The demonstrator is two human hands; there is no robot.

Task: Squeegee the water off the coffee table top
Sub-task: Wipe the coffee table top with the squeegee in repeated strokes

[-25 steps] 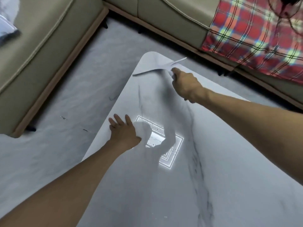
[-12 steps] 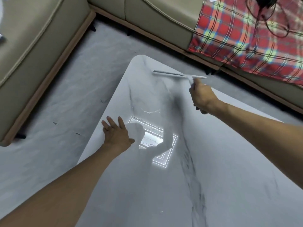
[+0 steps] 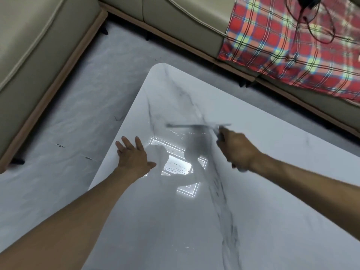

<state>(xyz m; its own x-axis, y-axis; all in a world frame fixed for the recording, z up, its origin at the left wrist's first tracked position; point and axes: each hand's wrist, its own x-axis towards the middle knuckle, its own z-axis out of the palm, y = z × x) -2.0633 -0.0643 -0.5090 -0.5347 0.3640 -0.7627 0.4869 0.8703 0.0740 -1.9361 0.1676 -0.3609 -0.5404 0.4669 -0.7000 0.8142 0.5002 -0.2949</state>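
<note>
The white marble coffee table top [image 3: 272, 172] fills the lower right of the view. My right hand [image 3: 236, 151] grips the handle of a squeegee [image 3: 196, 125], whose thin blade lies across the table, blurred by motion. A thin line of water and droplets [image 3: 175, 166] glints just in front of the blade, in the bright ceiling-light reflection. My left hand [image 3: 133, 154] rests flat on the table near its left edge, fingers spread.
A beige sofa [image 3: 39, 55] runs along the left and the back. A red plaid blanket [image 3: 292, 45] with a black cable on it covers the sofa at the upper right. Grey floor [image 3: 68, 123] lies between sofa and table.
My right hand has pulled the squeegee from the far corner of the table toward me, to about mid-table. My left hand has stayed flat in place.
</note>
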